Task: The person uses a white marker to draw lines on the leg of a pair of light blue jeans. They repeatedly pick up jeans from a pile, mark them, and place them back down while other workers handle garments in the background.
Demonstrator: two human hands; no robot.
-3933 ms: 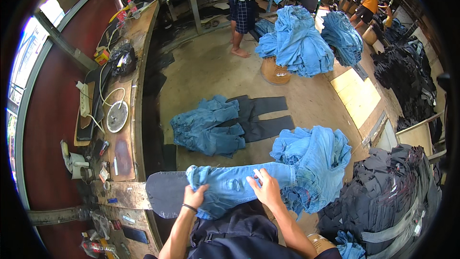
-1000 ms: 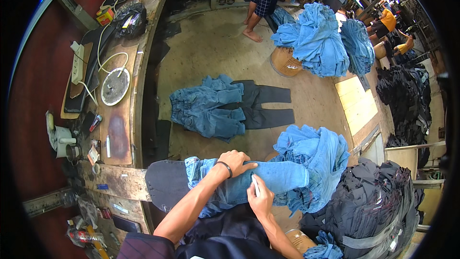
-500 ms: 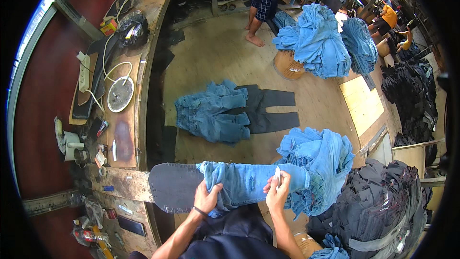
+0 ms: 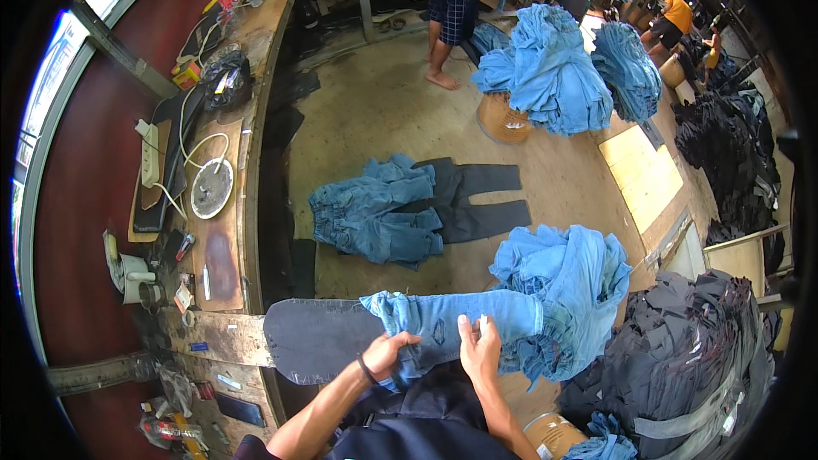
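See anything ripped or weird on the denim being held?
Yes: on the denim, between the left hand and right hand, sits a dark, slanted mark, unlike the plainer cloth around. I can't tell if it's torn.

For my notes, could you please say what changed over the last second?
The left hand drew back leftward and now grips the denim leg, which slid right, baring more dark board. The right hand still holds a white stick; the grey trousers stayed put.

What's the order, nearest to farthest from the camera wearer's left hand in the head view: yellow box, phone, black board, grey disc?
From the left hand:
1. Black board, just left
2. Phone, lower left
3. Grey disc, upper left
4. Yellow box, farther up, left
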